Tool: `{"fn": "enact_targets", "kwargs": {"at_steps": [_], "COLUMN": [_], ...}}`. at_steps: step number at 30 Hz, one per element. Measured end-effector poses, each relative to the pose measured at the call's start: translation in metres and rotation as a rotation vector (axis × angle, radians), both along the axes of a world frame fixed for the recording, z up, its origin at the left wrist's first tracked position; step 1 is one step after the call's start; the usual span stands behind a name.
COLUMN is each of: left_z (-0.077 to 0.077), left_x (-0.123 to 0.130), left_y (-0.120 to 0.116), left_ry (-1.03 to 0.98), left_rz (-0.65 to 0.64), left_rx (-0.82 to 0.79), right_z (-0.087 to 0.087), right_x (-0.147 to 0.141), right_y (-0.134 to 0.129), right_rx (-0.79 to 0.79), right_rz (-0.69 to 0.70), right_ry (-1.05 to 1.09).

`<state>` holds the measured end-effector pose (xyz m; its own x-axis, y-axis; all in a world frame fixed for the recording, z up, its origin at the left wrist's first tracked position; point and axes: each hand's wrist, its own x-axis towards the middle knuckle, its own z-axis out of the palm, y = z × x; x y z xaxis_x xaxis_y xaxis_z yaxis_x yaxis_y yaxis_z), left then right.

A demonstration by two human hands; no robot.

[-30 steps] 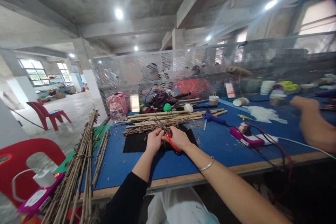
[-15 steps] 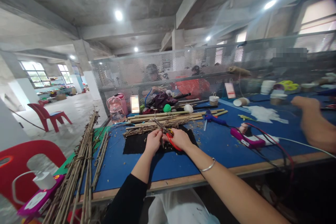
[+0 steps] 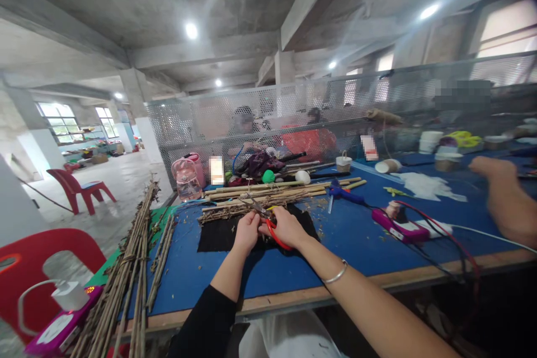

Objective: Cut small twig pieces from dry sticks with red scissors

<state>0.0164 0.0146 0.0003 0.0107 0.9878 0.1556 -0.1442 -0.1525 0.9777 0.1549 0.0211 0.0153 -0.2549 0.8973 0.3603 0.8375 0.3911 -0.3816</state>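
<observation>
Over the black cloth (image 3: 218, 238) on the blue table, my right hand (image 3: 287, 227) is closed round a pair of scissors (image 3: 280, 238) with red handles. Their blades point up and to the left, slightly apart. Just left of them, my left hand (image 3: 247, 230) is closed in a pinch close to the blades; what sits between its fingertips is too small to make out. Behind both hands lies a bundle of dry twigs (image 3: 222, 213), with longer pale sticks (image 3: 331, 185) beyond it.
Long dry stalks (image 3: 126, 268) lean over the table's left end beside a purple power strip (image 3: 62, 324). On the right are a blue glue gun (image 3: 346, 193), another purple power strip (image 3: 396, 226) with cables, and another person's arm (image 3: 509, 201). A mesh partition (image 3: 193, 117) stands behind.
The view has shifted a little. Both hands stay together over the black cloth, and the scissors remain in my right hand with their blades near my left fingertips.
</observation>
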Motion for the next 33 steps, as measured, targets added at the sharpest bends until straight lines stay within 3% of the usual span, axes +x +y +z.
{"fn": "enact_targets", "kwargs": {"at_steps": [11, 20, 33], "left_z": [0.0015, -0.0066, -0.0011], "left_x": [-0.0024, -0.0054, -0.0067], "left_y": [-0.0017, 0.0034, 0.0012], "left_ry": [0.095, 0.168, 0.25], "left_rz": [0.056, 0.072, 0.093], "left_rx": [0.1, 0.143, 0.158], "right_z": [-0.0022, 0.0038, 0.0047], "right_x": [0.0006, 0.0003, 0.0001], "right_y": [-0.0001, -0.0054, -0.0051], "right_rx": [0.033, -0.095, -0.132], "right_rz": [0.032, -0.014, -0.065], "right_ry": [0.007, 0.013, 0.006]}}
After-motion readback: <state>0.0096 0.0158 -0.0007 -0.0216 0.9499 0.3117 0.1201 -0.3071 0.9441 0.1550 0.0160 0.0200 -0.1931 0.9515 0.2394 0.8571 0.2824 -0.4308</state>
